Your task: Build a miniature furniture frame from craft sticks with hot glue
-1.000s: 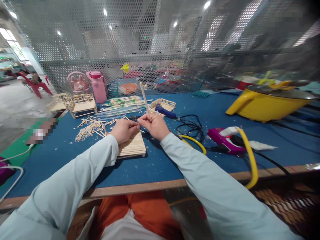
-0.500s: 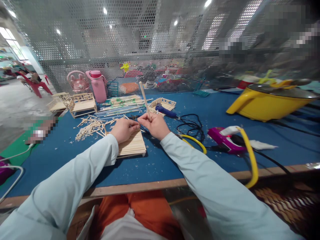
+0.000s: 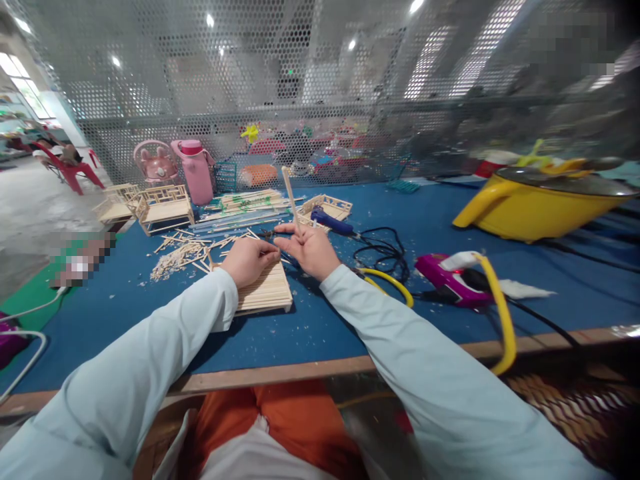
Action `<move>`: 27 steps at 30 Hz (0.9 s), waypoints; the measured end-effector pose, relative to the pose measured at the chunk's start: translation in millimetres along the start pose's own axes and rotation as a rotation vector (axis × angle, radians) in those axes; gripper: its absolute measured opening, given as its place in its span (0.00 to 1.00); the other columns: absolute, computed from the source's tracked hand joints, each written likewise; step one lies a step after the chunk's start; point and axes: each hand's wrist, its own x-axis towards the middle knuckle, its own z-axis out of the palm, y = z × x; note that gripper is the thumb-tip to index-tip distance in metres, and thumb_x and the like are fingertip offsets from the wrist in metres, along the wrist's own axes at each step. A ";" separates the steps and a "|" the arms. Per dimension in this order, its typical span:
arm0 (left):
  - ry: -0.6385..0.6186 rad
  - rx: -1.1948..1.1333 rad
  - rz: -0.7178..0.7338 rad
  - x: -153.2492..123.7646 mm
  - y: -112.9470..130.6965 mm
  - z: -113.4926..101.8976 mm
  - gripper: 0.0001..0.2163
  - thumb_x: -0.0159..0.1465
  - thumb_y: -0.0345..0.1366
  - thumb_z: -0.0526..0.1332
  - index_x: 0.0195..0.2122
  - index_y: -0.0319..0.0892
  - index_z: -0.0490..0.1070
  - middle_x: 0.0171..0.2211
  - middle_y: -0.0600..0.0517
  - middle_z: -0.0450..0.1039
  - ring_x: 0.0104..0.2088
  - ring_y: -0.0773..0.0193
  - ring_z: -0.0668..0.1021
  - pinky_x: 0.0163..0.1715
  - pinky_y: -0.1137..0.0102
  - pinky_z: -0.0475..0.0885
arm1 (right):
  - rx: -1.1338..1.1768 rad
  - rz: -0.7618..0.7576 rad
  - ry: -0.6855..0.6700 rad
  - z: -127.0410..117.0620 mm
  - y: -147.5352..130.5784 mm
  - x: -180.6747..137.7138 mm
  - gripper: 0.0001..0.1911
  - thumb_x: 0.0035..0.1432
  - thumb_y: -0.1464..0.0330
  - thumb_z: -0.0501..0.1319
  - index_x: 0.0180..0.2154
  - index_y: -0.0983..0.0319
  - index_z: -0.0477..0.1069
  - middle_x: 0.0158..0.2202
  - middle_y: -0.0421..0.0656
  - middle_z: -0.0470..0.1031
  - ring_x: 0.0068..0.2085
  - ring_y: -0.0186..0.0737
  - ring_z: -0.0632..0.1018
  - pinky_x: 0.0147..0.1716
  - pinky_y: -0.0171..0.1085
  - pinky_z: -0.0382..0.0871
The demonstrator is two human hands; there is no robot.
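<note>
A small slatted platform (image 3: 265, 293) made of thin wooden sticks lies flat on the blue table in front of me. My left hand (image 3: 251, 261) rests over its far part, thumb and fingertips pinched together at the back edge. Whatever is in that pinch is hidden. Just to the right, my right hand (image 3: 313, 250) holds a wooden stick (image 3: 290, 193) upright, perhaps more than one, its lower end hidden in the palm. The thumb and forefinger of this hand are slightly apart, close to the left fingertips.
Loose short sticks and chips (image 3: 180, 260) lie left of the platform. Behind are finished miniature stick benches (image 3: 165, 207), a stick bundle (image 3: 255, 200), a pink bottle (image 3: 197, 173) and a blue glue gun (image 3: 333, 220) with coiled black cable. Rightward are a purple power strip (image 3: 450, 280) and yellow pot (image 3: 545, 207).
My right fingertips have opened a little and drawn slightly away from the left ones. The upright stick has shifted slightly. My left hand and the platform stay in place.
</note>
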 end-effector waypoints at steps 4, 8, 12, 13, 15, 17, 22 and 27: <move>0.026 -0.104 -0.002 -0.6 -1.4 3.9 0.12 0.57 0.35 0.57 0.39 0.40 0.75 0.33 0.49 0.78 0.33 0.62 0.77 0.37 0.69 0.68 | 0.146 0.001 0.058 -4.8 -0.6 1.0 0.17 0.48 0.60 0.59 0.38 0.64 0.65 0.14 0.29 0.50 0.17 0.27 0.52 0.19 0.32 0.46; 0.242 -0.388 -0.002 1.5 -3.6 4.2 0.15 0.57 0.29 0.54 0.45 0.36 0.69 0.38 0.45 0.76 0.37 0.63 0.77 0.41 0.67 0.70 | 0.284 0.044 0.162 -8.2 4.1 5.0 0.12 0.47 0.62 0.58 0.33 0.62 0.62 0.17 0.30 0.53 0.18 0.27 0.55 0.19 0.32 0.47; 0.487 -0.545 0.079 -9.6 1.8 -18.7 0.14 0.55 0.27 0.52 0.41 0.38 0.70 0.34 0.48 0.76 0.35 0.66 0.77 0.35 0.70 0.72 | 0.288 0.078 0.177 -9.3 8.1 6.9 0.09 0.44 0.67 0.57 0.31 0.61 0.61 0.16 0.30 0.51 0.18 0.28 0.55 0.18 0.31 0.47; 0.546 -0.552 0.105 -15.8 2.6 -27.3 0.13 0.54 0.27 0.52 0.39 0.38 0.70 0.32 0.49 0.75 0.32 0.67 0.77 0.32 0.72 0.72 | 0.298 0.083 0.181 -9.7 8.4 7.1 0.08 0.43 0.69 0.56 0.30 0.61 0.61 0.16 0.30 0.51 0.18 0.28 0.54 0.18 0.31 0.47; 0.712 -0.522 0.135 -30.8 -0.1 -44.1 0.12 0.54 0.26 0.52 0.36 0.39 0.71 0.29 0.52 0.74 0.28 0.69 0.76 0.27 0.74 0.71 | 0.327 0.111 0.190 -11.3 8.1 7.6 0.08 0.43 0.71 0.55 0.30 0.60 0.59 0.16 0.30 0.51 0.17 0.28 0.53 0.16 0.30 0.46; 0.862 -0.481 0.133 -45.7 -10.8 -57.4 0.10 0.53 0.26 0.53 0.33 0.40 0.72 0.27 0.53 0.73 0.25 0.70 0.75 0.24 0.75 0.70 | 0.348 0.156 0.193 -14.7 7.2 8.4 0.07 0.45 0.71 0.53 0.30 0.59 0.56 0.17 0.30 0.53 0.16 0.28 0.52 0.15 0.30 0.46; 0.896 -0.421 -0.204 -65.0 -53.6 -67.4 0.07 0.52 0.30 0.55 0.31 0.39 0.72 0.26 0.53 0.72 0.20 0.72 0.71 0.16 0.78 0.63 | 0.073 -0.046 0.223 -28.9 5.2 8.6 0.04 0.54 0.66 0.52 0.29 0.59 0.59 0.18 0.33 0.59 0.18 0.29 0.60 0.18 0.31 0.55; 0.712 -0.381 -0.327 -65.9 -64.1 -58.9 0.11 0.53 0.36 0.58 0.35 0.37 0.72 0.28 0.50 0.73 0.22 0.71 0.71 0.20 0.77 0.65 | -0.341 -0.329 0.215 -36.9 2.2 4.4 0.07 0.54 0.66 0.57 0.30 0.61 0.72 0.28 0.41 0.74 0.31 0.36 0.73 0.32 0.36 0.66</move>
